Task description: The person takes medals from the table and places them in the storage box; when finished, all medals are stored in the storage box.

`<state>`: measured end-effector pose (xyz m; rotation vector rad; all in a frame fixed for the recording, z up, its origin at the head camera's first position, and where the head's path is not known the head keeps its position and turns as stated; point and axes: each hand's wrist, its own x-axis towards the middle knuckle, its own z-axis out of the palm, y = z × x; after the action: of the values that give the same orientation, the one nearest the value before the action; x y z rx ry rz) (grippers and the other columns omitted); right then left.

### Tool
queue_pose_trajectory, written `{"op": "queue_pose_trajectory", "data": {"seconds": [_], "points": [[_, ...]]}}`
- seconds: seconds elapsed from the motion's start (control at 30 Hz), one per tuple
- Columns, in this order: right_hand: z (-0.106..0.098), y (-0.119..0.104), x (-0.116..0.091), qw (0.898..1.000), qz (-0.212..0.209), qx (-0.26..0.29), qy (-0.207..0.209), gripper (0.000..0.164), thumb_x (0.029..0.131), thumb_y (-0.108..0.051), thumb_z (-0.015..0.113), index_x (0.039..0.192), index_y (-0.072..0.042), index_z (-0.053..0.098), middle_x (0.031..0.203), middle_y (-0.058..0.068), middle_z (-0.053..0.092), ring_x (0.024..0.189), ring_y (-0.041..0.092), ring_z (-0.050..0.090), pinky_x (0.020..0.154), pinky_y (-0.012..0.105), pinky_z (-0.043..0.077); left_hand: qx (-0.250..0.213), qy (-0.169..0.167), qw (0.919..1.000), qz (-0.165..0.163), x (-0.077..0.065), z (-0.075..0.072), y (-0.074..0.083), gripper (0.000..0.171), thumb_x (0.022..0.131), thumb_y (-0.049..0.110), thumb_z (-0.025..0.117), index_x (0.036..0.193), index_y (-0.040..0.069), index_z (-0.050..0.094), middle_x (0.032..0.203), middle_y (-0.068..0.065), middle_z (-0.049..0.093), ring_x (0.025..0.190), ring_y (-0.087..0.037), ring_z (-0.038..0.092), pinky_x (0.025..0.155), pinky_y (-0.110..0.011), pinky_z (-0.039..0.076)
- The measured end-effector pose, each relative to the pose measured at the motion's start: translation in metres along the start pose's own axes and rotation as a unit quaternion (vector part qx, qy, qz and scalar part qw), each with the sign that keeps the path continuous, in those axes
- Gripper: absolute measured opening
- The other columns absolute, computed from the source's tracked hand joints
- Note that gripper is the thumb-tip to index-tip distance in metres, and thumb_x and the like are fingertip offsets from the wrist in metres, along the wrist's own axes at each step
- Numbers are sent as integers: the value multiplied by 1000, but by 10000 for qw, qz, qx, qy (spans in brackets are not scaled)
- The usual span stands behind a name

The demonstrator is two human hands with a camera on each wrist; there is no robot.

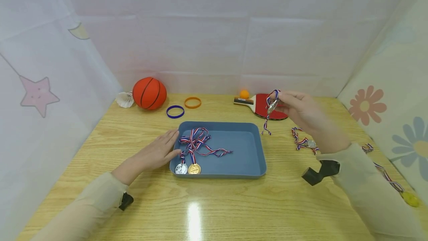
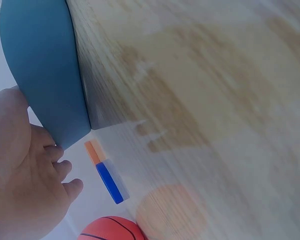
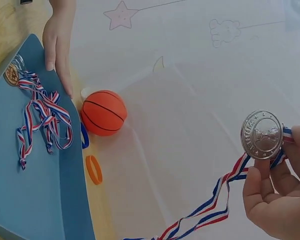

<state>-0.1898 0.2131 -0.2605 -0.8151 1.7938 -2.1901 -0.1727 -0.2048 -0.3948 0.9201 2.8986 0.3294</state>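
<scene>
My right hand (image 1: 302, 116) pinches a silver medal (image 3: 262, 134) by its striped ribbon, raised above the table to the right of a blue tray (image 1: 230, 176). The ribbon's knotted end dangles below the medal. With its fingers straight, my left hand (image 1: 155, 153) rests against the tray's left wall, as the left wrist view also shows. Inside the tray, at its left, lie another silver medal (image 1: 181, 169) and a gold medal (image 1: 194, 169), their red, white and blue ribbons (image 1: 200, 142) tangled behind them.
On the right lie a silver medal (image 1: 311, 144) and a gold medal (image 1: 410, 199) with ribbons. Along the back are a shell (image 1: 125, 99), a small basketball (image 1: 149, 93), a blue wristband (image 1: 175, 116), an orange wristband (image 1: 193, 106), an orange ball (image 1: 244, 94) and a red paddle (image 1: 262, 106).
</scene>
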Motion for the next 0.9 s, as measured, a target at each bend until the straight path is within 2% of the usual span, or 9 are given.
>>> {"op": "queue_pose_trajectory", "data": {"seconds": [0.27, 0.53, 0.8, 0.9], "points": [[26, 8, 17, 9974, 544, -465, 54, 24, 96, -14, 49, 101, 1, 68, 102, 11, 62, 88, 23, 57, 81, 32, 48, 3, -6, 10000, 13, 0, -2, 2, 68, 98, 38, 40, 143, -9, 18, 148, -24, 17, 135, -37, 14, 106, -51, 17], [58, 23, 28, 9928, 899, -791, 35, 23, 95, -12, 53, 99, 7, 65, 97, 15, 62, 90, 30, 59, 76, 32, 51, 29, 44, 10000, 65, 1, -1, 3, 67, 98, 37, 40, 142, -9, 19, 147, -24, 17, 135, -38, 14, 106, -51, 18], [82, 37, 26, 9912, 1047, -717, -386, 24, 95, -11, 52, 102, 9, 64, 103, 20, 63, 94, 30, 58, 76, 34, 51, 62, 14, 10000, 63, 2, 0, 2, 69, 98, 40, 38, 143, -8, 18, 148, -24, 16, 135, -38, 15, 106, -51, 17], [88, 46, 29, 9904, 1083, -613, -597, 25, 95, -10, 51, 102, 9, 64, 104, 20, 62, 89, 27, 59, 75, 33, 51, 78, 22, 9999, 65, 2, 0, 1, 68, 98, 40, 38, 142, -9, 19, 148, -24, 16, 135, -38, 15, 106, -51, 17]]}}
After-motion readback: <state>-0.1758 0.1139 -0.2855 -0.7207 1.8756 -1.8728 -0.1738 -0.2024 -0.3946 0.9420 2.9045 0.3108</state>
